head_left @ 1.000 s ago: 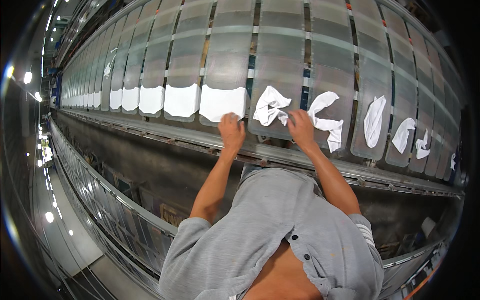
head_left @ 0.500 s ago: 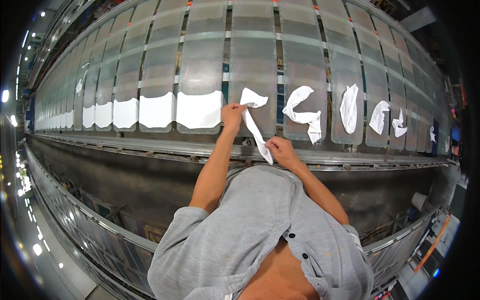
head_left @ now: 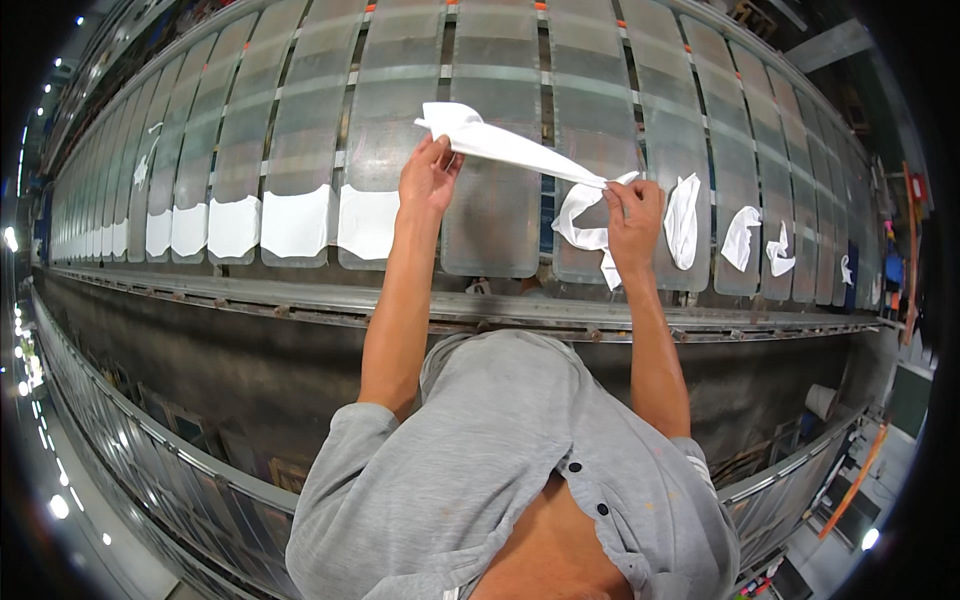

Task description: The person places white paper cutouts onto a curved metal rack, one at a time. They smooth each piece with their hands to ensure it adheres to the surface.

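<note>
A long white piece of cloth [head_left: 520, 148] is stretched in the air between my hands, over a bare greyish glassy panel [head_left: 492, 225]. My left hand [head_left: 432, 168] pinches its left end, where a wider flap sticks up past the fingers. On the other side my right hand [head_left: 634, 208] grips the narrow right end between thumb and fingers. Beneath and beside that hand lies another crumpled white cloth [head_left: 572, 222], partly hidden by it. Left of my left forearm, a white cloth piece [head_left: 366, 224] is spread flat on the near end of its panel.
More flat white cloth pieces [head_left: 295, 225] continue down the row of panels to the left. Rightward lie a folded white cloth [head_left: 681, 222] and several crumpled ones, such as a white cloth [head_left: 741, 238]. A metal rail [head_left: 540, 312] runs along the panels' near ends, in front of my body.
Both hands have risen away from my body and moved apart, lifting the white cloth off its panel. It hung down toward the rail before; now it is drawn out sideways.
</note>
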### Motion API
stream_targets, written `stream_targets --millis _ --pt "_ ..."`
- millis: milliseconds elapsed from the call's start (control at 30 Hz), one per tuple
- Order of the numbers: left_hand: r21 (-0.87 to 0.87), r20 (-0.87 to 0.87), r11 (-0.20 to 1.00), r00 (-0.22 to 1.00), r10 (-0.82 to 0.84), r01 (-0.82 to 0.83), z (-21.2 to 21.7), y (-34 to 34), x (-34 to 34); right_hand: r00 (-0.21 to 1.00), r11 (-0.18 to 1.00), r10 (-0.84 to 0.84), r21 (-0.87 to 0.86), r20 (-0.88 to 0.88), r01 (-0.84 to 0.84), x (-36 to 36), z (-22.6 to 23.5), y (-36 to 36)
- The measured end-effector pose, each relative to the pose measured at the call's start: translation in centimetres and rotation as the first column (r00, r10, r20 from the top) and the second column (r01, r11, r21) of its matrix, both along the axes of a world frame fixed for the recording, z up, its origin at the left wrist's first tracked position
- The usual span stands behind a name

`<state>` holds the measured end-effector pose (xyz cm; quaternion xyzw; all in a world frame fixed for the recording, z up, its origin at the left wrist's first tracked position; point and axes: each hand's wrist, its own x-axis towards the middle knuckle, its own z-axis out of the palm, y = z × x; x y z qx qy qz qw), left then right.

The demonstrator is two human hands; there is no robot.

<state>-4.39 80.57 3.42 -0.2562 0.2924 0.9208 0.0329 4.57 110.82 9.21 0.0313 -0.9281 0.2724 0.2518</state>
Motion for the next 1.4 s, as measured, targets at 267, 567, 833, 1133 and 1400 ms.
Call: stream_targets --millis 267,567,833,1133,1400 --pt "-0.198 0.588 0.973 0.809 0.023 0.116 -8.4 0.1 12.4 0.804 0.931 -0.11 -0.222 0.585 0.289 6.1 -13.3 1.7" --pt "-0.312 0.655 0.928 0.753 0.057 0.202 -7.0 0.3 17.5 0.59 0.128 -0.022 -0.583 0.807 0.802 11.3 -15.3 1.3" --pt "0.012 0.417 1.0 0.909 -0.01 0.005 -7.6 -0.1 17.5 0.625 -0.529 0.332 -0.41 0.706 0.743 11.7 -15.6 1.6" --pt "0.339 0.133 0.925 0.982 0.134 -0.172 -5.4 -2.5 13.6 0.863 -0.404 0.266 -0.763 0.429 0.504 8.0 -9.2 0.1" --pt "-0.071 0.462 0.997 0.887 0.012 0.023 -7.9 -3.7 17.4 0.614 -0.353 0.316 -0.511 0.723 0.784 11.5 -14.7 -0.3"
